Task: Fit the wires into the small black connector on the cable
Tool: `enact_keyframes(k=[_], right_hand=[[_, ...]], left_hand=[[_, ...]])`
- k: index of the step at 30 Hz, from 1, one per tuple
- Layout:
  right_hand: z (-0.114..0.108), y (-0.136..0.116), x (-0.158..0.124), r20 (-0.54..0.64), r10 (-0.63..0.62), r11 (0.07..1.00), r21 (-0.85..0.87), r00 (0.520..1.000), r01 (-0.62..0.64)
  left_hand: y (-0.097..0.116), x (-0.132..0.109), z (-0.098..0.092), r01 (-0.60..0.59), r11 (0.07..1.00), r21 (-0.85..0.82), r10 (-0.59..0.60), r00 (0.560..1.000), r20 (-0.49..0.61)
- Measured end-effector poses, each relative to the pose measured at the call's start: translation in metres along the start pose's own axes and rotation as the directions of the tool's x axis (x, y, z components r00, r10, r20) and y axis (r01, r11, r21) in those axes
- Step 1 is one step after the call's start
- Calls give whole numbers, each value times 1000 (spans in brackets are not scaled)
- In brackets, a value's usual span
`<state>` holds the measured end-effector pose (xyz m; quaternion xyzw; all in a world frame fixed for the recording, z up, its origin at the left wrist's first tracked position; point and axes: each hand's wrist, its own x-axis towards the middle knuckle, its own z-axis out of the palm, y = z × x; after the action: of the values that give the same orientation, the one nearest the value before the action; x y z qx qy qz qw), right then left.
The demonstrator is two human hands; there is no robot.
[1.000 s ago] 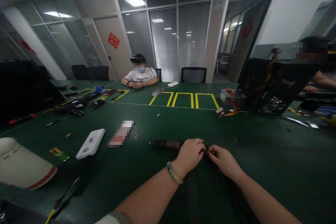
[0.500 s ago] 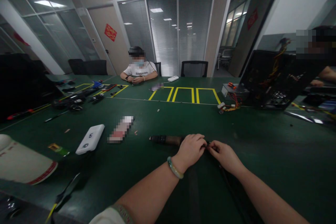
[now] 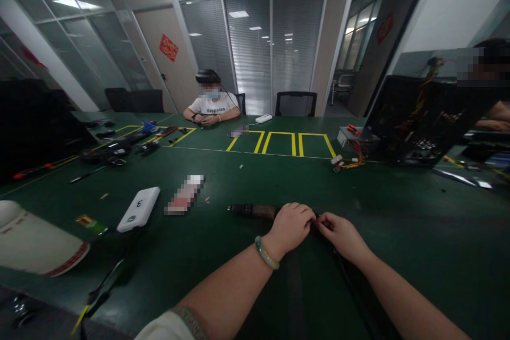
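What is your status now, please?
Left hand closed on dark tool. Right hand pinching at its end. White device lies apart, left.

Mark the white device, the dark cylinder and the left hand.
white device (image 3: 138, 216), head view, top face.
dark cylinder (image 3: 251, 211), head view, exposed left part.
left hand (image 3: 292, 226), head view, back of hand.

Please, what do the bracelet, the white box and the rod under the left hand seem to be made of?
Bracelet: probably jade or glass; pale green, smooth, glossy highlight.
White box: likely plastic; even satin sheen, rounded corners.
Rod, its end under the left hand: unclear, perhaps metal or rubber; dark, dull, a brownish middle part.
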<state>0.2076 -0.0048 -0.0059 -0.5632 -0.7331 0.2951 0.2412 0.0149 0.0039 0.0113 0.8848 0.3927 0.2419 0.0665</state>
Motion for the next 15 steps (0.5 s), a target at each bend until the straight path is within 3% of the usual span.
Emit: enact_keyframes(k=[15], right_hand=[[-1,-1,-1,13,15,1000,0,1000,-15]], left_hand=[[0,0,1,3,999,48,-4,1000,16]])
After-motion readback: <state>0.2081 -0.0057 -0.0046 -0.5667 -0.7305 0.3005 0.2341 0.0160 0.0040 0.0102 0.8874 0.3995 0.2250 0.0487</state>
